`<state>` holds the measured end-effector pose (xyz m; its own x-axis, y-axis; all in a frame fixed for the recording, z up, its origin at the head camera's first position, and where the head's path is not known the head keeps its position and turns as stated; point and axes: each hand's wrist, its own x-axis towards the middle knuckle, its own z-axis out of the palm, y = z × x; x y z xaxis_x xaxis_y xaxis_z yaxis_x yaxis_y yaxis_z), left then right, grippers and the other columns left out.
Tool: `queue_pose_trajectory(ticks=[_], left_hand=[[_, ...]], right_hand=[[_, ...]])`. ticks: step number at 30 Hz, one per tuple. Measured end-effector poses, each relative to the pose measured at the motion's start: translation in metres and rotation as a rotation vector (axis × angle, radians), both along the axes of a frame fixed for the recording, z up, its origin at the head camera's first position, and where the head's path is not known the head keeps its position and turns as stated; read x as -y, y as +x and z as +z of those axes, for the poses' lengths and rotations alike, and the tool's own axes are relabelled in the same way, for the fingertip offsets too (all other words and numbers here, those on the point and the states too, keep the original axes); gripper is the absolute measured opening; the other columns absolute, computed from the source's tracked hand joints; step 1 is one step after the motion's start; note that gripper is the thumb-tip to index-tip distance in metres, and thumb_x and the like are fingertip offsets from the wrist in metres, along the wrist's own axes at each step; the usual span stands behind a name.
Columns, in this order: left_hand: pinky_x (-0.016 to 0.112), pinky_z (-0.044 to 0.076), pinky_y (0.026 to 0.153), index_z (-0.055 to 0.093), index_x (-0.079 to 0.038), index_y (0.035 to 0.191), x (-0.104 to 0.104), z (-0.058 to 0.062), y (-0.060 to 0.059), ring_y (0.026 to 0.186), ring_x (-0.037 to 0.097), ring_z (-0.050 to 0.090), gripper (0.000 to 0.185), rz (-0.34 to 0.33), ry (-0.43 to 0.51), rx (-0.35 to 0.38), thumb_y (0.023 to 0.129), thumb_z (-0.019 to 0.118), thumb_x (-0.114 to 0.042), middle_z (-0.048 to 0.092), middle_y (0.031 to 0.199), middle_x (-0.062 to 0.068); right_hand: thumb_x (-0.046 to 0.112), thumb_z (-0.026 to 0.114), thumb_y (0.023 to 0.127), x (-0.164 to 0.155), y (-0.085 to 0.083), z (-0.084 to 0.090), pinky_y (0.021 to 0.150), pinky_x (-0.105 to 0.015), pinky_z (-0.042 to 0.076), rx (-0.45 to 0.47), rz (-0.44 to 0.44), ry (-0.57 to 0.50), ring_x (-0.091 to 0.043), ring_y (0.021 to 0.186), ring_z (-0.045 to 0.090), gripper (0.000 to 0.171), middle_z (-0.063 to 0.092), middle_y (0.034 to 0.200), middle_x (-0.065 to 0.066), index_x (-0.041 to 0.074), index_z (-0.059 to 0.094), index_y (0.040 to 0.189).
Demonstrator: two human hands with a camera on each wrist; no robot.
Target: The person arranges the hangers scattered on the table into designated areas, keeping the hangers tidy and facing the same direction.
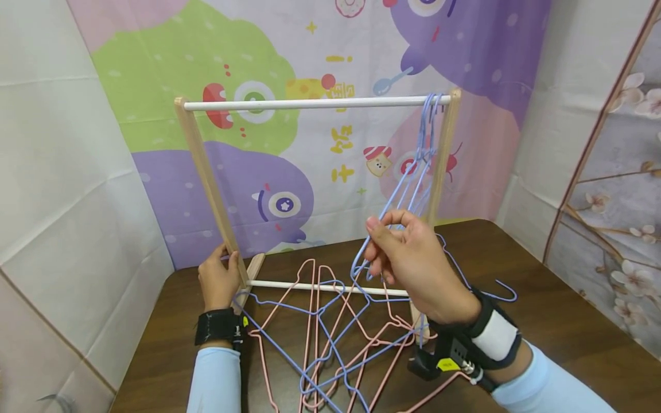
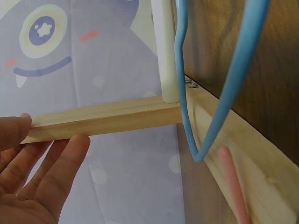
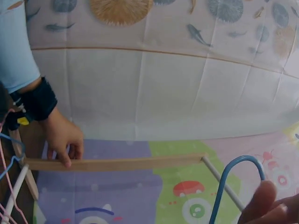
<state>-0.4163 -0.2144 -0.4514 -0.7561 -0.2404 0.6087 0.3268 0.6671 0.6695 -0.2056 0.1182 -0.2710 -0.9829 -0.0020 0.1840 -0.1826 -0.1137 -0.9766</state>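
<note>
My left hand grips the lower part of the rack's left wooden post, thumb and fingers on opposite sides, as the left wrist view also shows. Several blue hangers hang by their hooks from the right end of the white top bar. My right hand pinches the lower corner of a blue hanger there between thumb and fingers. That hanger's rounded end rises beside the thumb in the right wrist view. My right hand partly hides the hangers behind it.
Loose pink hangers and blue ones lie tangled on the brown table, around the rack's lower white bar. One blue hook sticks out to the right. A cartoon-printed cloth hangs behind the rack.
</note>
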Motion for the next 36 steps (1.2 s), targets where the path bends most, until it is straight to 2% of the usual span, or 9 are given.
queue_pose_trajectory(ticks=[7, 9, 13, 16, 22, 24, 28, 32, 36], left_hand=[[0.062, 0.048, 0.094, 0.070, 0.000, 0.124, -0.001, 0.001, 0.001, 0.107, 0.046, 0.068, 0.029, -0.007, -0.007, 0.004, 0.097, 0.069, -0.009, 0.074, 0.112, 0.020], [0.061, 0.049, 0.094, 0.069, 0.000, 0.125, -0.001, 0.001, 0.001, 0.107, 0.046, 0.068, 0.029, -0.005, -0.005, 0.007, 0.097, 0.069, -0.010, 0.074, 0.112, 0.020], [0.061, 0.049, 0.093, 0.069, 0.000, 0.125, -0.001, 0.002, 0.001, 0.106, 0.046, 0.068, 0.029, -0.002, -0.008, 0.010, 0.097, 0.069, -0.010, 0.074, 0.112, 0.020], [0.062, 0.049, 0.093, 0.069, 0.000, 0.124, -0.002, 0.002, 0.001, 0.107, 0.046, 0.068, 0.029, 0.000, -0.012, 0.013, 0.097, 0.069, -0.011, 0.074, 0.112, 0.020], [0.062, 0.049, 0.092, 0.070, -0.001, 0.124, -0.001, 0.000, 0.000, 0.106, 0.046, 0.068, 0.028, 0.003, -0.014, 0.008, 0.097, 0.070, -0.011, 0.074, 0.111, 0.019], [0.061, 0.049, 0.092, 0.070, -0.001, 0.124, 0.000, -0.001, -0.001, 0.106, 0.046, 0.068, 0.028, 0.002, -0.015, 0.006, 0.097, 0.070, -0.011, 0.074, 0.111, 0.019], [0.061, 0.049, 0.092, 0.070, -0.001, 0.124, 0.000, -0.002, -0.002, 0.105, 0.045, 0.068, 0.029, 0.002, -0.011, 0.007, 0.097, 0.070, -0.011, 0.074, 0.111, 0.019], [0.061, 0.049, 0.093, 0.070, -0.001, 0.125, 0.001, -0.002, -0.002, 0.107, 0.046, 0.068, 0.029, 0.004, -0.008, 0.008, 0.097, 0.070, -0.011, 0.074, 0.111, 0.019], [0.062, 0.049, 0.092, 0.070, -0.001, 0.124, 0.001, -0.001, 0.000, 0.106, 0.046, 0.068, 0.028, 0.005, -0.013, 0.007, 0.097, 0.070, -0.011, 0.074, 0.111, 0.019]], right_hand=[[0.022, 0.064, 0.102, -0.001, 0.008, -0.011, 0.046, -0.019, 0.040, 0.049, -0.084, 0.038, -0.009, 0.048, 0.047, 0.035, 0.058, 0.067, -0.002, 0.003, 0.046, 0.126], [0.021, 0.064, 0.103, 0.001, 0.013, -0.015, 0.046, -0.019, 0.040, 0.035, -0.116, 0.051, -0.010, 0.048, 0.047, 0.032, 0.057, 0.067, -0.004, 0.003, 0.048, 0.124], [0.022, 0.067, 0.101, 0.007, 0.024, -0.025, 0.043, -0.020, 0.038, -0.012, -0.144, 0.091, -0.011, 0.047, 0.046, 0.026, 0.056, 0.066, -0.007, -0.001, 0.056, 0.107], [0.024, 0.068, 0.101, 0.013, 0.032, -0.033, 0.043, -0.022, 0.040, -0.066, -0.098, 0.173, -0.011, 0.048, 0.047, 0.025, 0.057, 0.066, -0.008, 0.000, 0.063, 0.095], [0.023, 0.065, 0.102, 0.024, 0.035, -0.057, 0.042, -0.024, 0.041, -0.240, 0.085, 0.422, -0.005, 0.050, 0.049, 0.018, 0.059, 0.065, 0.000, 0.010, 0.069, 0.089], [0.021, 0.065, 0.102, 0.026, 0.033, -0.066, 0.043, -0.022, 0.040, -0.276, 0.157, 0.456, -0.003, 0.051, 0.049, 0.018, 0.059, 0.065, 0.001, 0.011, 0.070, 0.088], [0.019, 0.065, 0.102, 0.029, 0.026, -0.080, 0.046, -0.020, 0.041, -0.291, 0.257, 0.474, -0.002, 0.054, 0.050, 0.017, 0.060, 0.066, 0.003, 0.011, 0.070, 0.089], [0.020, 0.065, 0.101, 0.029, 0.016, -0.093, 0.046, -0.019, 0.039, -0.280, 0.269, 0.514, 0.000, 0.053, 0.048, 0.016, 0.058, 0.066, 0.007, 0.012, 0.071, 0.090], [0.020, 0.066, 0.100, 0.030, 0.003, -0.109, 0.046, -0.019, 0.038, -0.259, 0.236, 0.595, 0.000, 0.051, 0.046, 0.015, 0.057, 0.064, 0.011, 0.014, 0.071, 0.088]])
